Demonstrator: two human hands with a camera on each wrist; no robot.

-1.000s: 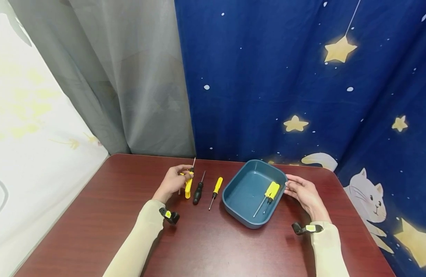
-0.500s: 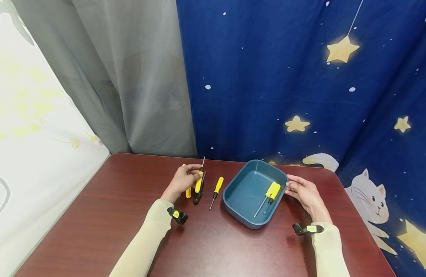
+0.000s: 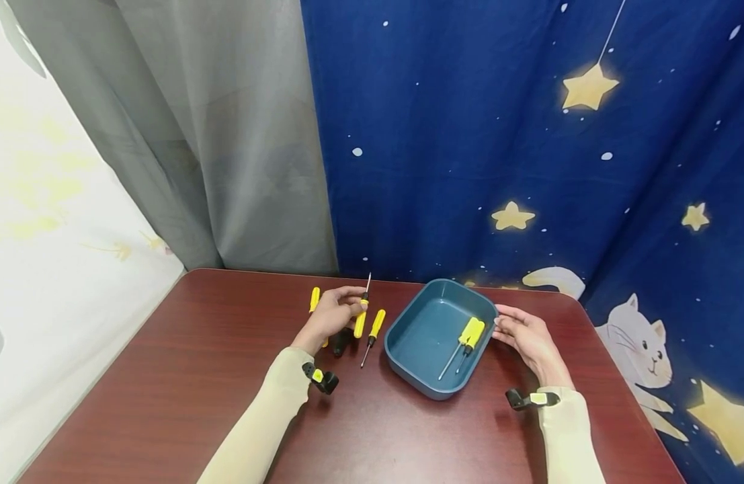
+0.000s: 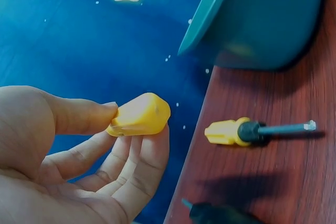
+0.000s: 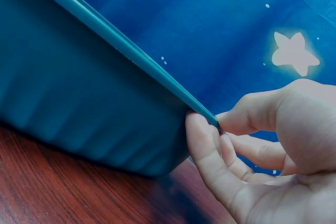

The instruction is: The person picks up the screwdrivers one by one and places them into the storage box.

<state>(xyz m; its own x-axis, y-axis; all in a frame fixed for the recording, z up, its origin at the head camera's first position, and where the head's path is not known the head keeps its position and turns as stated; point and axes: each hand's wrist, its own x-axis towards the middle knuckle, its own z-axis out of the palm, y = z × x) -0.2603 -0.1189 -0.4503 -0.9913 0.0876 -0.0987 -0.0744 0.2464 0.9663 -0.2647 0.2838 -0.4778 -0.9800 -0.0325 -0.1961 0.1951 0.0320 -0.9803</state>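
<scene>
My left hand (image 3: 334,316) pinches a screwdriver with a yellow handle (image 3: 360,324) between thumb and fingers, its shaft pointing away. In the left wrist view the handle's end (image 4: 140,115) faces the camera, raised off the table. Below the hand lies a black screwdriver (image 3: 340,344), partly hidden. To its right another yellow screwdriver (image 4: 228,132) rests on the table. My right hand (image 3: 531,341) pinches the rim of a blue plastic box (image 3: 429,329) at its right side; the right wrist view shows thumb and fingers on the rim (image 5: 202,113). Two yellow-handled screwdrivers (image 3: 470,329) lie inside the box.
A further yellow-handled screwdriver (image 3: 314,298) lies left of my left hand, partly covered by it. The dark red table (image 3: 408,437) ends at a back edge just behind the box. Grey and star-patterned blue curtains (image 3: 432,134) hang beyond it.
My left hand has carried the yellow screwdriver rightward across the black one towards the box. The right hand has stayed on the box rim.
</scene>
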